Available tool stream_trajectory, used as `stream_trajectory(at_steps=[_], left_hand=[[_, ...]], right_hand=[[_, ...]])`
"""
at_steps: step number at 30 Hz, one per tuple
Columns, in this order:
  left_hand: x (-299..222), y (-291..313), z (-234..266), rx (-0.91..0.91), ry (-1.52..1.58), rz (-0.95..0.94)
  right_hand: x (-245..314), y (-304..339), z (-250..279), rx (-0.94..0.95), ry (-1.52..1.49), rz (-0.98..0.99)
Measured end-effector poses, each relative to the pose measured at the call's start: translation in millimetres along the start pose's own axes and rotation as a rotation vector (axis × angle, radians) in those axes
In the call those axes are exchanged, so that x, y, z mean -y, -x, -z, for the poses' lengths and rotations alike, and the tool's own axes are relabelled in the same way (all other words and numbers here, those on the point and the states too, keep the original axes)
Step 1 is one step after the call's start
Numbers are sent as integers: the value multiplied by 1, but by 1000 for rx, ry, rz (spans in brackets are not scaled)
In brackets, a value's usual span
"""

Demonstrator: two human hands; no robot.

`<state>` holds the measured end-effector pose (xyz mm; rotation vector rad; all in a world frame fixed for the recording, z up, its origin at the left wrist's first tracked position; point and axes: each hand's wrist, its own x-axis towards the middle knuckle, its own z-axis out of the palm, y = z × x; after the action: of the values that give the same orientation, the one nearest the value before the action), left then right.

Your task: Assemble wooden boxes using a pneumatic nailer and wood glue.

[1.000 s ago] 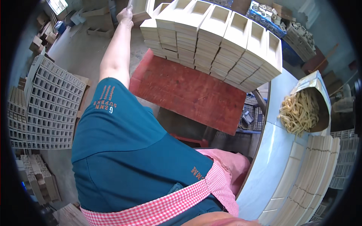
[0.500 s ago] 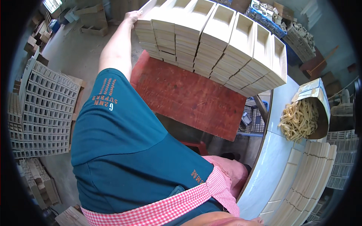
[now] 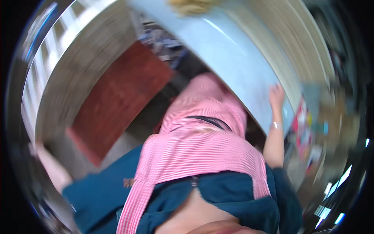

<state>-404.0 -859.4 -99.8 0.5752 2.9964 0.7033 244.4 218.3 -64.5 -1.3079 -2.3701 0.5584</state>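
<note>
My left hand point(image 3: 36, 150) is at the near-left end of a long row of stacked pale wooden boxes point(image 3: 70, 58), seemingly against the end stack. Motion smears its fingers, so its grip does not show. The boxes stand along the far-left side of a red wooden board point(image 3: 120, 93). On the right, my right hand point(image 3: 276, 95) is over a pale blue tabletop point(image 3: 233, 50), beside a row of pale wooden pieces point(image 3: 288, 43). Its fingers are blurred too, and I cannot make out anything in them.
A heap of yellowish bands point(image 3: 193, 6) lies at the table's far end. A blurred crate with bluish things point(image 3: 163, 41) sits low between the board and the table. Cardboard-coloured boxes point(image 3: 339, 128) and a red, colourful package point(image 3: 302, 121) are at the right.
My view has swung to the right, so boxes and board now appear farther left. My right hand and forearm have come into sight over the table. My left hand stays by the end stack.
</note>
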Motion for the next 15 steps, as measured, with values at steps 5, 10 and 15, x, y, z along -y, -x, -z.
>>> stream_trajectory(at_steps=[5,10,15], left_hand=[[-252,-23,-236,85,177,-53],[-454,203,-292,-48,156,238],[-395,220,-322,-215,164,557]], right_hand=[[-64,10,54,-121,520,-87],[-139,-24,77,-96,622,-156],[-136,-47,120,370,479,-252]])
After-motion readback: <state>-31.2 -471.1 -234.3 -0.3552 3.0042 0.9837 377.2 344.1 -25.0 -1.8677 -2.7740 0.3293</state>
